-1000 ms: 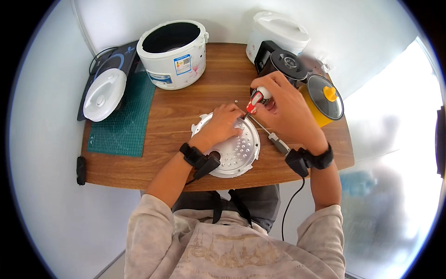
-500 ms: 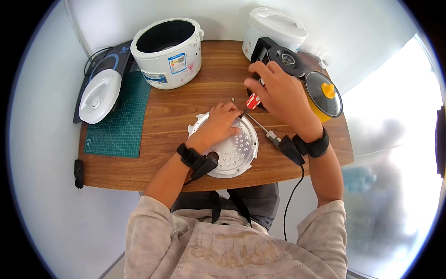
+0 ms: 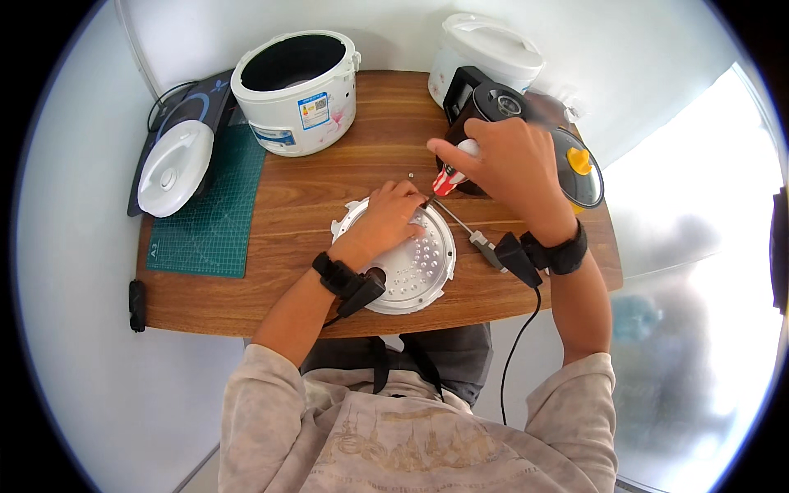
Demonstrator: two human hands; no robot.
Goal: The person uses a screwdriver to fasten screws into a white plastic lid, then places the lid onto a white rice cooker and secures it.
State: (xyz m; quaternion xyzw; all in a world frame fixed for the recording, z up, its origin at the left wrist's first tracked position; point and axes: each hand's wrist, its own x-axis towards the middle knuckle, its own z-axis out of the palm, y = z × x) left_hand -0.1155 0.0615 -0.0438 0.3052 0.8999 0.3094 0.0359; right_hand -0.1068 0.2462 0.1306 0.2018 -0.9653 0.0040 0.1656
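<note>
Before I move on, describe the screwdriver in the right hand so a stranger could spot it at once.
On the wooden table, find the round silver metal plate under the left hand. By the plate's far rim, the right hand grips the screwdriver, tip slanting down toward the left hand. Its red-and-white handle sets it apart from the grey-handled screwdriver lying nearby.

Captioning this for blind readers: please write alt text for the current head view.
A person's right hand has a red-and-white screwdriver in its grip, pointed down at the edge of a silver disc, which the left hand rests on. A second screwdriver lies beside the disc on a wooden table; an open white cooker stands farther back.
</note>
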